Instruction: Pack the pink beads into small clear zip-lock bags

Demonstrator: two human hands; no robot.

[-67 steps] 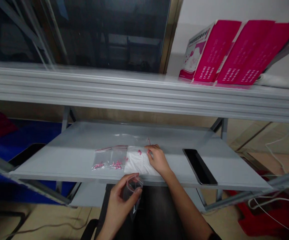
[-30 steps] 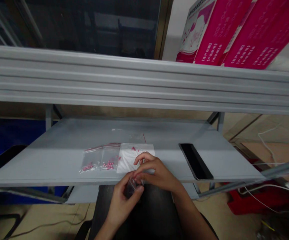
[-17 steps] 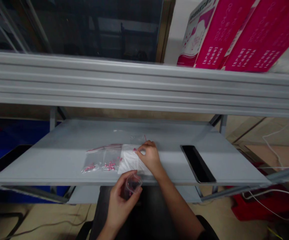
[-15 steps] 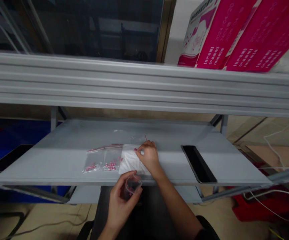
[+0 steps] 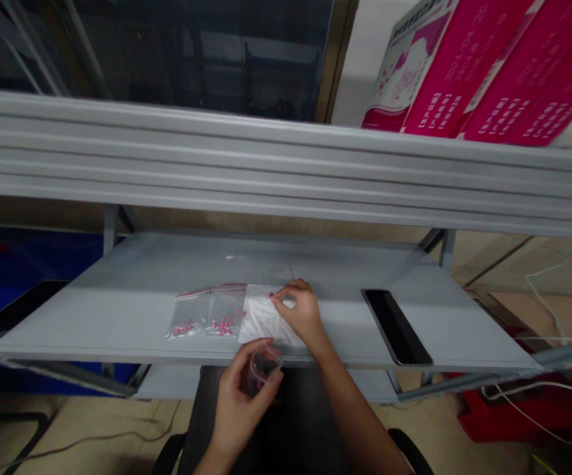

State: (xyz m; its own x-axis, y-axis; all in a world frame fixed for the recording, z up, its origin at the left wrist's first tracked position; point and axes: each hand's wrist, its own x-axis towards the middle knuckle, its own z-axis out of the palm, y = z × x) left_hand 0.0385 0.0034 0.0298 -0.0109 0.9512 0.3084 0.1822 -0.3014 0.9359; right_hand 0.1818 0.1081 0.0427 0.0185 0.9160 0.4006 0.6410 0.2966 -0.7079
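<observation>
My left hand is wrapped round a small clear plastic cup, its mouth tilted up, at the shelf's front edge. Some pink bits show low inside it. Above the white sheet, my right hand pinches a small dark pink bead between thumb and finger. Left of the sheet lie two clear zip bags, a left bag and a right bag, each with several pink beads in its lower part. Another clear bag lies behind the sheet, partly hidden by my right hand.
A dark phone or tablet lies on the grey shelf to the right. Pink boxes stand on a ledge above. A metal rail crosses over the shelf's back. White cables hang at right.
The view has shifted slightly. My left hand still holds the cup, and my right hand keeps its pinch over the white sheet with little visible movement.
</observation>
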